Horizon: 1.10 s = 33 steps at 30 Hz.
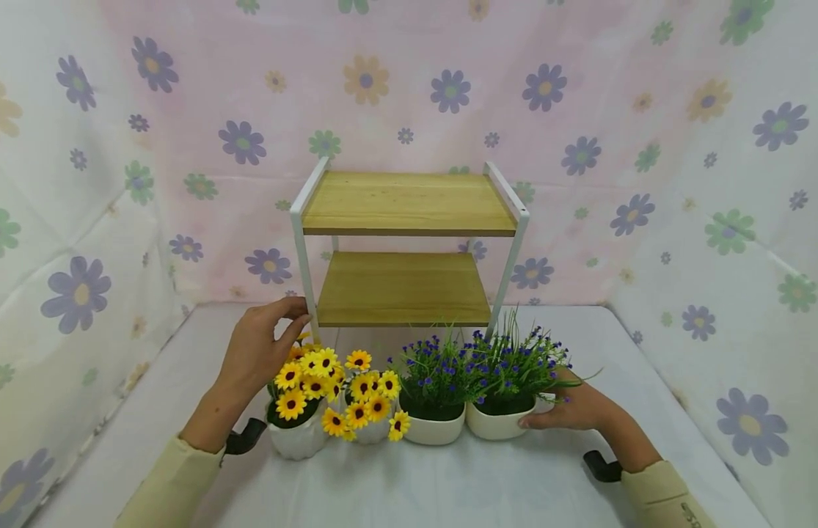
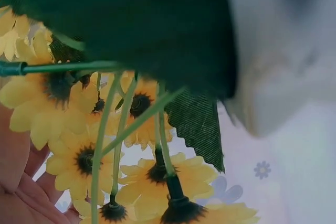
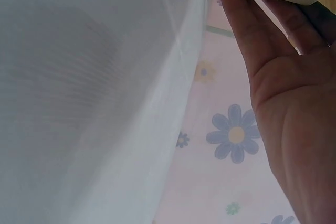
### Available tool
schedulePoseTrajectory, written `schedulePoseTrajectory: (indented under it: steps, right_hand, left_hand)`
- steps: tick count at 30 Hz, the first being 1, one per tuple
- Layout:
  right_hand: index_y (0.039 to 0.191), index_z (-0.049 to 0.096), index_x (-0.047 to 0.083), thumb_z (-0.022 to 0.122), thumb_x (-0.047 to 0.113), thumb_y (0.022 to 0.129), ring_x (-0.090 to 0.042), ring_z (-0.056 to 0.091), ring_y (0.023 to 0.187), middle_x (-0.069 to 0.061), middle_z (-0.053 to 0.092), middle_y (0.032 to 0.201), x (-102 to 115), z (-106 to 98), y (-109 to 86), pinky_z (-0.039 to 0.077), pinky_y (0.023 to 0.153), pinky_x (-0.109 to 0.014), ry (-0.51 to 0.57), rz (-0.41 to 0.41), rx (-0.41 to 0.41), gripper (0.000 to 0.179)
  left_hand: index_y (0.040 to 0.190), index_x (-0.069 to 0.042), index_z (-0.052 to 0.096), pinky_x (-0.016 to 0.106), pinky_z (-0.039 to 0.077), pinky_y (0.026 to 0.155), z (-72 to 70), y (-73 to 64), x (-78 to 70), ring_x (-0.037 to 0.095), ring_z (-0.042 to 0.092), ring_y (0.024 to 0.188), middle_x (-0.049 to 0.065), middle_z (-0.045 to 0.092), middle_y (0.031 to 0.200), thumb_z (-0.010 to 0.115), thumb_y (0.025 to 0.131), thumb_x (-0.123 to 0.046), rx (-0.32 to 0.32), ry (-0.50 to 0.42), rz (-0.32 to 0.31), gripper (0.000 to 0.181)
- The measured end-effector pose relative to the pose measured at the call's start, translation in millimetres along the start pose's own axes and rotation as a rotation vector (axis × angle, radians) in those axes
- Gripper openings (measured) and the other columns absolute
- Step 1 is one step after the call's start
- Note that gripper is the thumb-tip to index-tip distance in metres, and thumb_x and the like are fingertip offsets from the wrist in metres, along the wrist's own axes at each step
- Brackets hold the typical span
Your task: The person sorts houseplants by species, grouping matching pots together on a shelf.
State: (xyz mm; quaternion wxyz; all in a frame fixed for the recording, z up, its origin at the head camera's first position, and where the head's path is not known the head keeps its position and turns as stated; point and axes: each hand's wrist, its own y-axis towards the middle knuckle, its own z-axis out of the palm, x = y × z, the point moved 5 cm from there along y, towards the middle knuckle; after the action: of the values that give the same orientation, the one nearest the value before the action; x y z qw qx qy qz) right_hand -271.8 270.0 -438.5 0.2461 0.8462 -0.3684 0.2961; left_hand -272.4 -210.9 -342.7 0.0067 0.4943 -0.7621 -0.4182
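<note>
A two-tier shelf (image 1: pixel 409 204) with wooden boards and white frame stands at the middle back. At its front left leg is my left hand (image 1: pixel 253 348), thumb and fingertips pinching the leg. Just before that hand sits a white pot (image 1: pixel 298 440) of yellow sunflowers (image 2: pixel 84 161); the blooms partly cover the hand in the left wrist view. My right hand (image 1: pixel 577 407) grips the rightmost white oval pot (image 1: pixel 497 423), thumb along its front and the other fingers behind its right side. That pot holds grass with small purple flowers (image 1: pixel 521 359).
Between the outer pots stand a second sunflower pot (image 1: pixel 371 429) and a second purple-flowered pot (image 1: pixel 435 431), all in a row before the shelf. A white cloth (image 1: pixel 409 488) covers the table. Flower-printed fabric (image 1: pixel 409 81) hangs at the back and both sides.
</note>
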Motion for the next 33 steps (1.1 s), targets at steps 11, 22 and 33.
schedulePoseTrajectory:
  steps: [11,22,33]
  right_hand:
    - [0.135,0.067,0.012,0.096,0.025,0.081,-0.014,0.064,0.127,-0.001,0.070,0.132,9,-14,-2.9,0.058,0.101,-0.039,-0.038,-0.003,-0.033,0.062]
    - [0.138,0.065,0.005,0.097,0.028,0.078,-0.033,0.067,0.125,-0.008,0.069,0.134,16,-33,-9.2,0.062,0.093,-0.049,-0.153,0.033,-0.108,0.071]
    - [0.152,0.050,-0.003,0.093,0.035,0.083,-0.057,0.056,0.132,-0.031,0.057,0.148,18,-47,-18.7,0.052,0.100,-0.071,-0.199,0.214,-0.144,0.090]
  left_hand:
    - [0.118,-0.010,0.075,0.064,0.047,0.101,1.0,-3.2,0.3,0.038,0.070,0.103,0.010,0.081,0.104,0.078,0.096,-0.005,0.000,0.042,-0.022,0.022]
    - [0.118,-0.009,0.075,0.063,0.048,0.101,0.1,-1.9,-1.7,0.038,0.072,0.102,0.011,0.081,0.104,0.078,0.096,-0.005,0.009,0.060,-0.032,0.023]
    - [0.118,-0.009,0.074,0.067,0.050,0.098,0.4,-0.4,-1.6,0.042,0.073,0.100,0.012,0.081,0.103,0.078,0.096,-0.006,0.014,0.061,-0.023,0.022]
